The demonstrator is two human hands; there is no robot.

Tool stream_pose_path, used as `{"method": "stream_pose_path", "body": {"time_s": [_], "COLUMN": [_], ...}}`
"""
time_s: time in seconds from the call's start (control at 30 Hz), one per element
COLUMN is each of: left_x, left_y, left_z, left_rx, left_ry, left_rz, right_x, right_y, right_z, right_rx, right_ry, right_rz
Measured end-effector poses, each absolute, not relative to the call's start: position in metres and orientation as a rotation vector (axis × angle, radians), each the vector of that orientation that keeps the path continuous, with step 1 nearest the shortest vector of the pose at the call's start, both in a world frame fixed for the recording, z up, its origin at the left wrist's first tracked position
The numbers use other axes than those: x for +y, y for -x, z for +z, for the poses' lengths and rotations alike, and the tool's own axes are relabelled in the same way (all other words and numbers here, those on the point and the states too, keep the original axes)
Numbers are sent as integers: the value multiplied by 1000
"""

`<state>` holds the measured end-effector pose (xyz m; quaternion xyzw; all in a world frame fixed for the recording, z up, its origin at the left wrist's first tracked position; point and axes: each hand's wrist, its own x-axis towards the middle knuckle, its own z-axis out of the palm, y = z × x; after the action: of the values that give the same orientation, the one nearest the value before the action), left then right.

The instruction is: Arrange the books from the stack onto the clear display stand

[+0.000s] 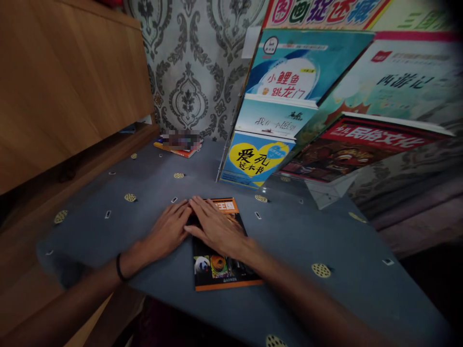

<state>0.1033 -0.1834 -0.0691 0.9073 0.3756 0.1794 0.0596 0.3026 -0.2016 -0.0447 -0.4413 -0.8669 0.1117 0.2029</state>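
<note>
A thin book with a black cover, orange bands and small animal pictures, a panda among them, lies closed and flat before me. Across its upper half rests my right hand, palm down with fingers stretched out, hiding part of the title. My left hand lies flat at the book's left side, its fingertips meeting those of the right hand near the top left corner. A dark band circles my left wrist. Neither hand grips anything.
The table wears a grey-blue patterned cloth. A small stack of books lies at the back left. On the right a rack holds several upright books, including a blue one with a yellow heart and a red one. A wooden cabinet borders the left.
</note>
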Motion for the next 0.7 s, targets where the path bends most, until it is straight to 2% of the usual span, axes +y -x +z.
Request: {"method": "stream_pose_path", "body": {"time_s": [0.27, 0.7], "left_x": [-185, -184], "left_y": [-108, -108], "left_z": [-64, -70], "left_rx": [1142, 1181], "left_ry": [-2744, -2783], "left_rz": [580, 613], "right_x": [-195, -204], "right_y": [-306, -349], "right_z": [-46, -58], "right_rx": [-2414, -2252], "right_ry": [1259, 1605], "right_rz": [417, 166]}}
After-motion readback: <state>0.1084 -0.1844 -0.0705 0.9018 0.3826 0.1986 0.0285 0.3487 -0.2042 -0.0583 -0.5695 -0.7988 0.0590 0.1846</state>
